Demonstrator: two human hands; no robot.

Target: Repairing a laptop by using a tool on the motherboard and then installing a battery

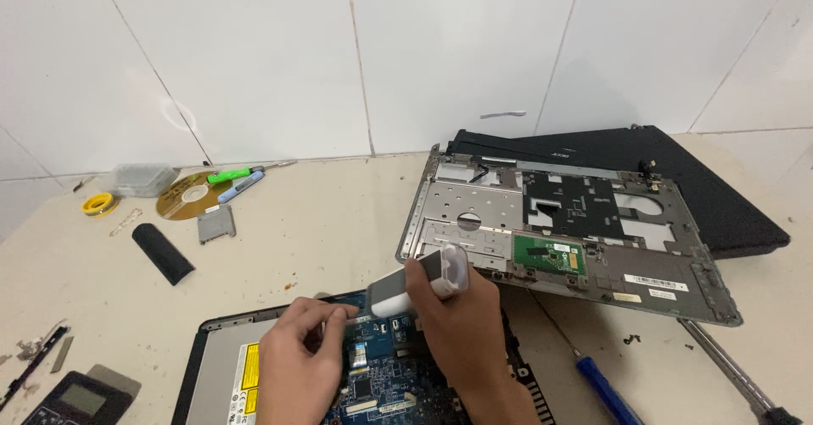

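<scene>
Laptop base (220, 366) sits open at the bottom of the head view, flat on the beige table (322, 222), its blue circuit board (381, 374) exposed beside a silver optical drive (224, 374). Right hand (461, 323) is wrapped around a grey and white handheld tool (419, 281), holding it tilted over the board's upper edge. Left hand (301, 357) is down on the board, fingers curled and pinching at something small near the tool's lower end; what it pinches I cannot tell. Just beyond the hands, the removed silver palmrest frame (584, 239) lies upside down, leaning on a black laptop lid (720, 196). A blue-handled screwdriver (605, 387) rests to the right. Far left: a disc (182, 196), a green marker (233, 173), a yellow tape roll (100, 204) and a black curved strip (163, 253).
</scene>
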